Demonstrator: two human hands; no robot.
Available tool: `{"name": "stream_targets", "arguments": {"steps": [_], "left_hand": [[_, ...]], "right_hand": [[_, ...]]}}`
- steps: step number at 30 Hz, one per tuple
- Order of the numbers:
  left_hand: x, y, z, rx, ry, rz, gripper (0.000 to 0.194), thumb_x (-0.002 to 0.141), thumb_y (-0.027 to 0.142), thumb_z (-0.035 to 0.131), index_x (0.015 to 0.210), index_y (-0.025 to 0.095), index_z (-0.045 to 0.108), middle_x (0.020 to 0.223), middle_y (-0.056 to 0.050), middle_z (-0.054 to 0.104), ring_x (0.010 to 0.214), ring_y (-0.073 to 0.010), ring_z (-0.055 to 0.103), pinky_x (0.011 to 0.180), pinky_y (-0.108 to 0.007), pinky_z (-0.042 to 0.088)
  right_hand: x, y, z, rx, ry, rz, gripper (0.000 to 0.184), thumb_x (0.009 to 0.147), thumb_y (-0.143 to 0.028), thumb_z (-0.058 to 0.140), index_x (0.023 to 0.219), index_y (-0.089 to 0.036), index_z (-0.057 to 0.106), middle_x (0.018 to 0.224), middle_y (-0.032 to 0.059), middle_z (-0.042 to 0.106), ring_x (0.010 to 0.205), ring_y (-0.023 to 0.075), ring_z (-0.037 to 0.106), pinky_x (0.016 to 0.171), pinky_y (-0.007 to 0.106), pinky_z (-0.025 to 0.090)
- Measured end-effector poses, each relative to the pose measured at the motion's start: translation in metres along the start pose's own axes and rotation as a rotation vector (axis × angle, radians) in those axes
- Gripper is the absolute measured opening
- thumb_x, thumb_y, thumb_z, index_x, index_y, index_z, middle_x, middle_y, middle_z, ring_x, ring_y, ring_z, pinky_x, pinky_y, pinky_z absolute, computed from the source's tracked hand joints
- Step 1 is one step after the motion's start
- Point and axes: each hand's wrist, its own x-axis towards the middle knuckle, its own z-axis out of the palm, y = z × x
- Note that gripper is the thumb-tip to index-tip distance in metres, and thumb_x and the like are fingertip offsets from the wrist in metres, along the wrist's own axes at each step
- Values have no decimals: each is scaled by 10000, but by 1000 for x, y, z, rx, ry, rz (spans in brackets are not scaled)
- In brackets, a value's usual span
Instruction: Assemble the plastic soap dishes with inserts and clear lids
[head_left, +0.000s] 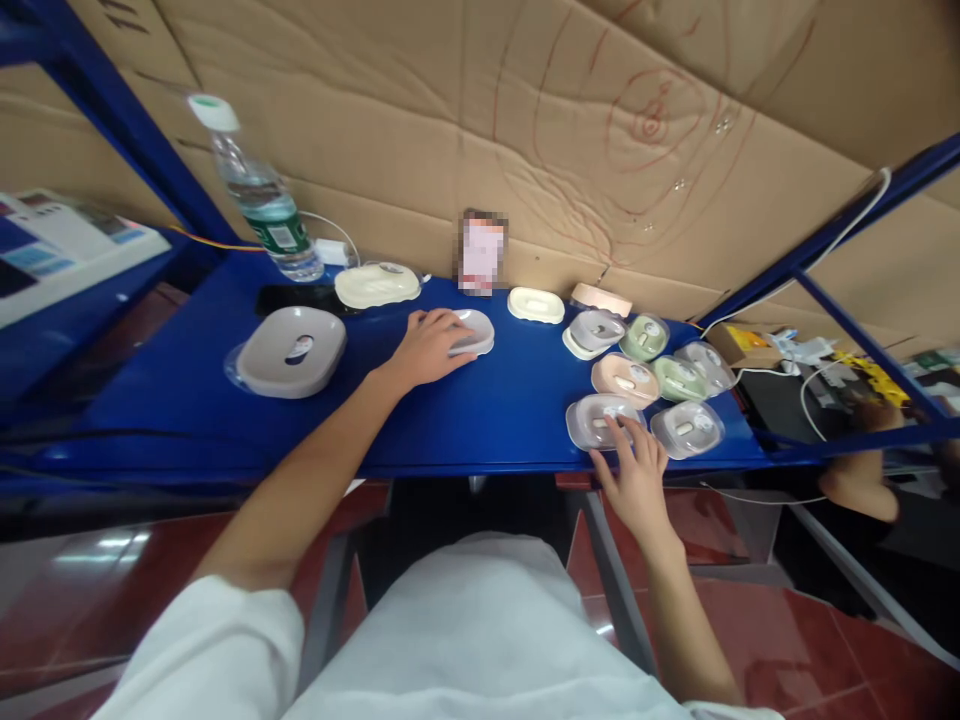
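My left hand [431, 347] rests on a small pale grey soap dish [478, 330] in the middle of the blue table, its thumb along the near side and its fingers over the left end, which they hide. At the right, my right hand [636, 465] has its fingers apart. Their tips touch the clear lid of a greyish soap box [589, 425] at the front edge. Around that box stand several similar lidded boxes, among them a peach one [624, 378], a green one [679, 378] and a grey one [688, 430].
On the left are a larger grey dish [292, 350], a cream box [377, 286], a dark phone [296, 300] and a water bottle [274, 215]. A cream dish [535, 305] and a blurred-out phone [481, 252] are by the cardboard [390, 130]. Another person's arm [862, 470] shows at right.
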Motion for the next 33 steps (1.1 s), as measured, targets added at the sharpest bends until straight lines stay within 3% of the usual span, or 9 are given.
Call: {"name": "stream_targets", "arguments": {"steps": [4, 8, 13, 17, 21, 24, 27, 30, 33], "left_hand": [[0, -2, 0, 4, 6, 2, 389, 999, 481, 582, 1291, 296, 762, 1316, -115, 718, 1333, -329, 577, 1194, -581, 267], [0, -5, 2, 3, 8, 29, 404, 992, 507, 576, 1274, 294, 772, 1300, -122, 722, 1314, -334, 602, 1193, -583, 278], [0, -3, 3, 3, -1, 51, 398, 994, 502, 571, 1277, 300, 764, 1303, -126, 724, 1312, -345, 612, 1192, -616, 292], [0, -2, 6, 43, 7, 34, 367, 983, 474, 609, 1253, 292, 777, 1349, -141, 699, 1346, -379, 578, 1226, -703, 224], [-3, 8, 1, 113, 102, 41, 335, 1003, 349, 599, 1279, 276, 773, 1437, -150, 657, 1412, -407, 524, 1242, -797, 99], [-11, 46, -4, 142, 202, 80, 380, 1037, 248, 536, 1368, 256, 723, 1493, -157, 632, 1409, -384, 554, 1267, -786, 113], [-22, 120, 7, 8, 194, 184, 390, 1061, 280, 540, 1425, 257, 676, 1468, -146, 654, 1368, -332, 612, 1233, -637, 387], [-24, 204, 43, -145, 89, 277, 494, 1028, 422, 645, 1509, 317, 601, 1645, -143, 509, 1480, -357, 543, 1181, -561, 503], [-15, 260, 83, -158, 33, 294, 754, 930, 547, 769, 1595, 317, 499, 1738, -199, 361, 1579, -439, 413, 1196, -588, 505]], "right_hand": [[-3, -4, 1, -24, 40, 88, 513, 1089, -471, 506, 1565, -280, 521, 1496, 177, 592, 1361, 392, 560, 1113, 644, 434], [-12, 7, 4, -79, 83, 201, 538, 1095, -481, 505, 1594, -283, 493, 1523, 190, 577, 1397, 419, 544, 1089, 666, 458], [-22, 24, 10, -65, 34, 206, 693, 1087, -529, 515, 1708, -307, 303, 1730, 208, 343, 1564, 451, 371, 1147, 721, 406], [-23, 35, 12, -66, 25, 236, 578, 1102, -483, 482, 1662, -362, 408, 1761, 164, 297, 1612, 441, 297, 1171, 743, 365], [-19, 53, 9, -29, 17, 183, 569, 1108, -459, 467, 1662, -342, 407, 1790, 156, 235, 1643, 409, 253, 1223, 714, 313], [-25, 85, 1, -34, 92, 226, 568, 1106, -470, 462, 1656, -340, 415, 1798, 152, 221, 1636, 399, 285, 1242, 702, 283], [-35, 128, -6, -27, 114, 385, 626, 1059, -581, 509, 1633, -338, 449, 1788, 142, 258, 1630, 430, 284, 1225, 714, 311], [-36, 154, -9, 45, 4, 439, 750, 973, -716, 575, 1597, -311, 480, 1751, 151, 325, 1624, 448, 282, 1231, 712, 319], [-22, 150, -8, 123, 64, 514, 803, 928, -778, 599, 1501, -220, 524, 1673, 211, 385, 1554, 419, 403, 1202, 614, 419]]}}
